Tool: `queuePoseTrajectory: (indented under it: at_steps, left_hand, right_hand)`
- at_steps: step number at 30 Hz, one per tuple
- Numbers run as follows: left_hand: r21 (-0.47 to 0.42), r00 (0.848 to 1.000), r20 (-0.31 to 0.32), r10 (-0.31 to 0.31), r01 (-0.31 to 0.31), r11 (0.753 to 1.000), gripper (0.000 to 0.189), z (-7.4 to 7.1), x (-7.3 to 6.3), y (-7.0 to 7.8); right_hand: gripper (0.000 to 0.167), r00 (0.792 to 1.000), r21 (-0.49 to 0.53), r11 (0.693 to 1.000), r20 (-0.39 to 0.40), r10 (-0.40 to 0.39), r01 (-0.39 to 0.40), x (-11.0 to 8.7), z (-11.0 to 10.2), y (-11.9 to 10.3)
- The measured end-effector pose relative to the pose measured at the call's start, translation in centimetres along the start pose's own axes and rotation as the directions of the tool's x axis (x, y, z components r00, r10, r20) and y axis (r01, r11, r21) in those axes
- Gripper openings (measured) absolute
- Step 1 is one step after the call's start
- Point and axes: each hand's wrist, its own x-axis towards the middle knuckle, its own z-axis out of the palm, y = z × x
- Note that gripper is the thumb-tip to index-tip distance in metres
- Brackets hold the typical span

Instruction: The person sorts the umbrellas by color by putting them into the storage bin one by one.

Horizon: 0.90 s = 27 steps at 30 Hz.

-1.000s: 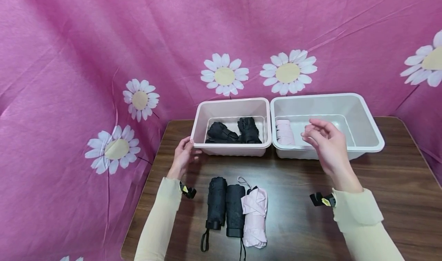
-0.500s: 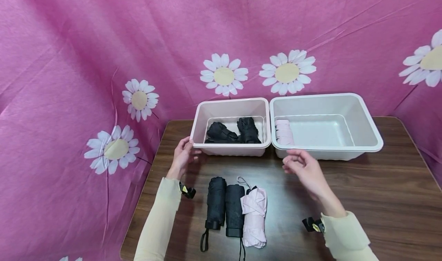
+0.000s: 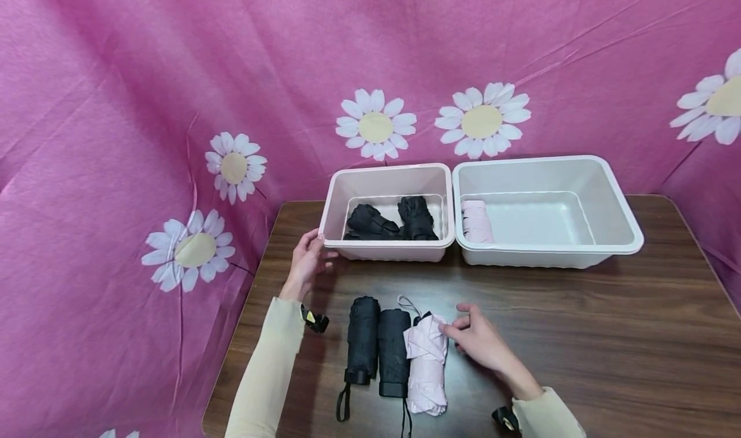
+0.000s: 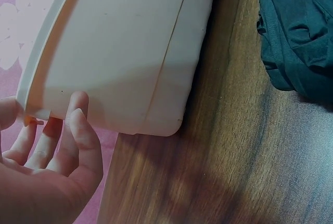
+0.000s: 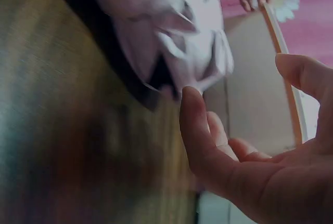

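Right hand [image 3: 477, 341], head view: fingers parted, holding nothing, at the pink umbrella [image 3: 428, 370], which lies on the table [image 3: 590, 335] beside a black umbrella [image 3: 393, 351]. Left hand [image 3: 305, 264] pinches the pinkish bin [image 3: 393, 253]. Left wrist view: grip at rim corner. Right wrist view: thumb and forefinger spread; umbrella contact unclear.
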Motion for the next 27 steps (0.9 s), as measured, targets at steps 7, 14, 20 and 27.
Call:
queuePoseTrajectory:
  at_steps: [7, 14, 20, 27]
  left_hand:
    - [0.006, 1.000, -0.002, 0.000, 0.000, 1.000, 0.037, 0.0, 0.0, 0.0]
    - [0.020, 1.000, 0.001, -0.010, 0.010, 1.000, 0.038, -0.1, 0.1, -0.1]
    - [0.014, 1.000, 0.002, -0.005, 0.005, 1.000, 0.038, -0.1, 0.2, -0.2]
    - [-0.015, 1.000, 0.010, 0.003, -0.003, 1.000, 0.038, 0.0, 0.0, -0.1]
  right_hand:
    - [0.078, 0.999, -0.182, 0.983, -0.029, -0.016, 0.011, -0.6, 1.8, 0.7]
    - [0.087, 0.997, -0.279, 0.959, -0.053, -0.058, 0.041, -1.2, 3.3, 1.1]
    - [0.097, 0.998, -0.310, 0.950, -0.027, -0.055, 0.044, -1.4, 4.1, 1.2]
    - [0.100, 0.999, -0.311, 0.950, -0.020, -0.048, 0.040, -1.3, 5.3, 1.5]
